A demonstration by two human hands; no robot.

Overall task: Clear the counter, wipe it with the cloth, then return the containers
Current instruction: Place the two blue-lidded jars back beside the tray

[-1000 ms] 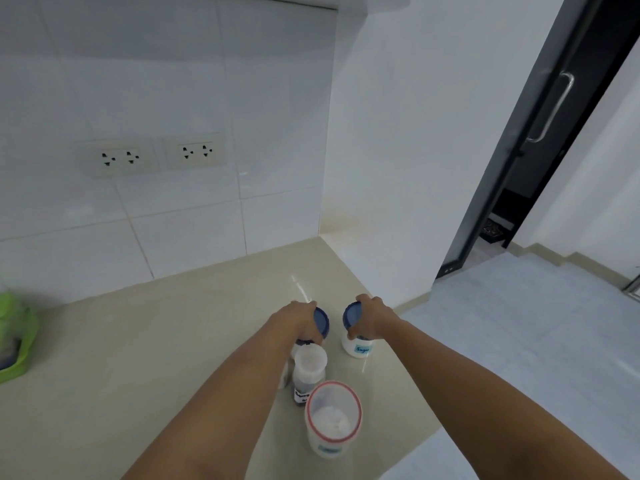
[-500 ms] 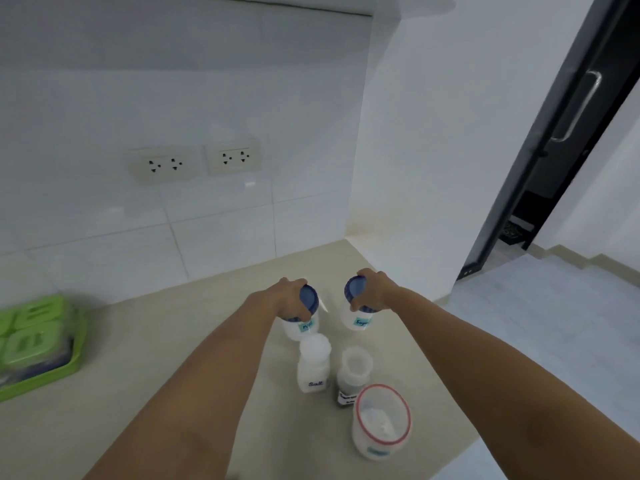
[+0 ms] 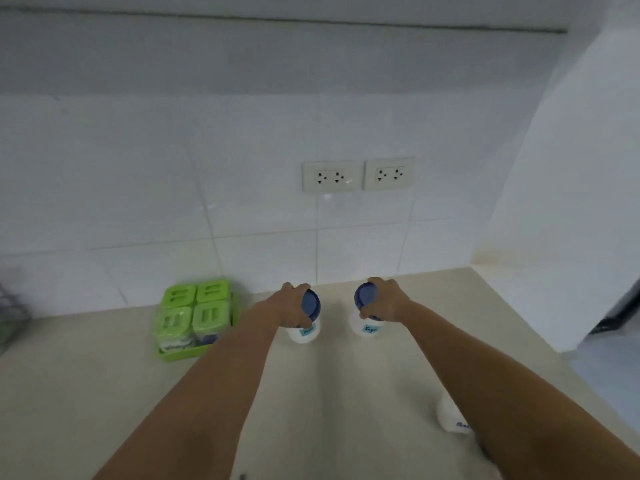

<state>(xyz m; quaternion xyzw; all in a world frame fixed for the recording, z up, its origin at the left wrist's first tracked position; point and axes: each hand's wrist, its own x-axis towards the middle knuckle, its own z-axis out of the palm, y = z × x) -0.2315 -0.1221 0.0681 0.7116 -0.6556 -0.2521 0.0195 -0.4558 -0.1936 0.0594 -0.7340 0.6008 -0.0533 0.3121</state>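
Two white jars with blue lids are held above the beige counter (image 3: 104,403), close to the back wall. My left hand (image 3: 291,306) grips the left blue-lidded jar (image 3: 306,329) by its lid. My right hand (image 3: 386,301) grips the right blue-lidded jar (image 3: 365,327), which carries a label reading "Sugar", the same way. A white salt jar (image 3: 452,419) stands on the counter near the front right, partly hidden by my right forearm. No cloth is in view.
A green tray of green-lidded containers (image 3: 194,318) sits by the tiled wall, left of my left hand. Two wall sockets (image 3: 358,174) are above the jars. A white side wall (image 3: 561,237) closes the counter's right end. A dark rack edge (image 3: 10,317) shows at far left.
Both hands have carried the two blue-lidded jars leftward and toward the back wall, away from the other jars. The view has swung left, so the green tray now lies near my left hand.
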